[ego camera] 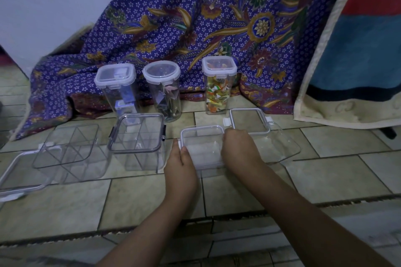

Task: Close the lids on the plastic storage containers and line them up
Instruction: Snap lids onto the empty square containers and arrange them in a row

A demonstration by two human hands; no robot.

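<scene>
A small clear container with a white-rimmed lid (pixel 202 147) stands on the tiled floor in front of me. My left hand (pixel 181 163) presses on its left side and my right hand (pixel 239 150) on its right side, fingers curled over the lid's edges. To the right lies an open clear container (pixel 282 147) with its loose lid (pixel 249 122) behind it. To the left stands a divided container with a dark-rimmed lid (pixel 137 134) on top. Further left an open divided container (pixel 69 149) rests beside its loose lid (pixel 19 175).
Three tall lidded jars stand at the back: a square one (pixel 116 86), a round one (pixel 162 89) and one with coloured sweets (pixel 218 84). Patterned purple cloth (pixel 195 17) hangs behind them, and a blue and red rug (pixel 358 50) hangs at the right.
</scene>
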